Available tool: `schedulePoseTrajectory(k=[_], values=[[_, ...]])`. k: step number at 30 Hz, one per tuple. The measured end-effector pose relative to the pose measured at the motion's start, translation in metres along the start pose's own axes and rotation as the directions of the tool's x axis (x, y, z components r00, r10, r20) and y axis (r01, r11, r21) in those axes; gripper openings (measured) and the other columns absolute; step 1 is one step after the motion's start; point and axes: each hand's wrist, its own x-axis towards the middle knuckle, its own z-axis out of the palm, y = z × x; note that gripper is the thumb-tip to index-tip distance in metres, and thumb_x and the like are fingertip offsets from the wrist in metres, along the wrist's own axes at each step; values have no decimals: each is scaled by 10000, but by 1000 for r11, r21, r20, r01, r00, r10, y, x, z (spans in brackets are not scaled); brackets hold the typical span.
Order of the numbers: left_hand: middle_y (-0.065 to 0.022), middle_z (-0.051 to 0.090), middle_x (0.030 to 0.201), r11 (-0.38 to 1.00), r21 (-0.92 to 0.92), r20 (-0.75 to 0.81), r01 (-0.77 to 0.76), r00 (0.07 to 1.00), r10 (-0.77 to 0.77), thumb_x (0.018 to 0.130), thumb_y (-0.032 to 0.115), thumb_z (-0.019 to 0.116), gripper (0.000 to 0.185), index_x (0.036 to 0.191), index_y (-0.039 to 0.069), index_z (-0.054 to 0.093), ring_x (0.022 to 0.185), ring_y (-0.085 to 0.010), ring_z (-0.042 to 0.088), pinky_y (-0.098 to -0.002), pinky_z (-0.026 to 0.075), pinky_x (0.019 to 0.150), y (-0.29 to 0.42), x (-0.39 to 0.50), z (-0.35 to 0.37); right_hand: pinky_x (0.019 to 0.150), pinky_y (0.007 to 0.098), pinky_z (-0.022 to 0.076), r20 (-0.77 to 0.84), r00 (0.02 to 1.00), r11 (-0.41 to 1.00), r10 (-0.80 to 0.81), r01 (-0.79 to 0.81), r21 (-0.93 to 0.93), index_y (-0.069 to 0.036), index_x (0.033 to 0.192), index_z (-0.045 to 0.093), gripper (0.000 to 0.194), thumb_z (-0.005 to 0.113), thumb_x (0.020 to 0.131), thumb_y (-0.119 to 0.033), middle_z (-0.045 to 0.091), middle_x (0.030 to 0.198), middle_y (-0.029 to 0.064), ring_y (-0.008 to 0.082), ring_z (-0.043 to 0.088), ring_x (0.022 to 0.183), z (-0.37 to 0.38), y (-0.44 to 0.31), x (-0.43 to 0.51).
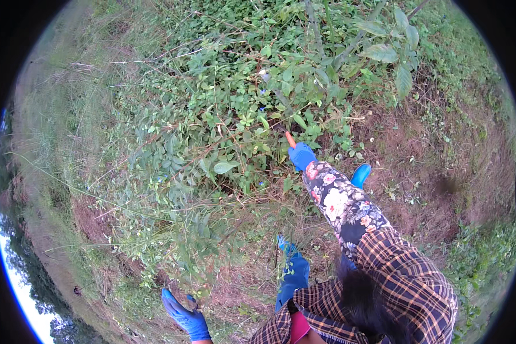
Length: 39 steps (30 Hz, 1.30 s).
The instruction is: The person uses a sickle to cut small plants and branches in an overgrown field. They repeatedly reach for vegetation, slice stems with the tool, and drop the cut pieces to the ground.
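Observation:
My right hand [302,155], in a blue knit glove, is closed around the orange handle [290,139] of a tool whose far end disappears among the leaves at the base of a dense patch of weeds [241,107]. At the lower left, my left hand [185,314], also gloved in blue, has its fingers and thumb apart beside some leafy stems and holds nothing that I can see. Tall grass and stems [189,249] stand between the two hands.
A woody stem [314,30] with broad leaves [380,52] rises at the top. Blue boots [296,275] stand on dry grass below, one toe [361,175] beside my right forearm. Reddish bare soil [413,150] lies at the right, and trees [30,275] show at the far left.

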Motion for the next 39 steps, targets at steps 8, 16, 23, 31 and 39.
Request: schedulePoseTrajectory(k=[8, 16, 23, 31, 39], values=[[-198, 626, 1219, 929, 23, 581, 369, 751, -313, 850, 282, 727, 544, 1313, 53, 557, 1099, -376, 597, -453, 476, 939, -99, -105, 32, 357, 353, 358, 297, 936, 578, 189, -350, 737, -54, 708, 517, 336, 591, 950, -275, 471, 530, 43, 180, 445, 382, 10, 22, -61], [-194, 708, 1073, 794, -256, 857, 552, 509, -78, 836, 414, 727, 487, 1172, 66, 672, 998, -329, 690, -406, 536, 870, -70, -171, 92, 434, 320, 389, 523, 843, 377, 122, -527, 762, -81, 836, 533, 217, 594, 949, -256, 513, 648, 27, 146, 488, 491, -50, -42, -235], [-162, 725, 1056, 615, -528, 786, 586, 612, 92, 867, 317, 729, 431, 1166, 13, 664, 945, -249, 712, -351, 549, 844, -46, -147, 84, 417, 311, 378, 496, 859, 456, 128, -495, 739, -86, 876, 526, 203, 584, 953, -265, 516, 648, 14, 129, 446, 461, -126, -103, -384], [-119, 736, 842, 700, -332, 894, 633, 448, 19, 937, 366, 632, 377, 994, 2, 710, 704, -206, 707, -328, 560, 644, -83, -93, 16, 408, 233, 352, 519, 841, 606, 151, -494, 624, -71, 944, 556, 210, 582, 981, -275, 514, 650, -6, 77, 433, 458, -196, -101, -524], [-73, 727, 872, 428, -707, 707, 563, 566, 424, 1004, 236, 550, 280, 1093, 9, 688, 702, -114, 681, -239, 506, 554, -8, 3, -110, 409, 266, 408, 224, 962, 663, 155, -269, 698, -40, 944, 560, 255, 613, 966, -288, 536, 630, 15, 105, 496, 461, -177, -68, -502]])
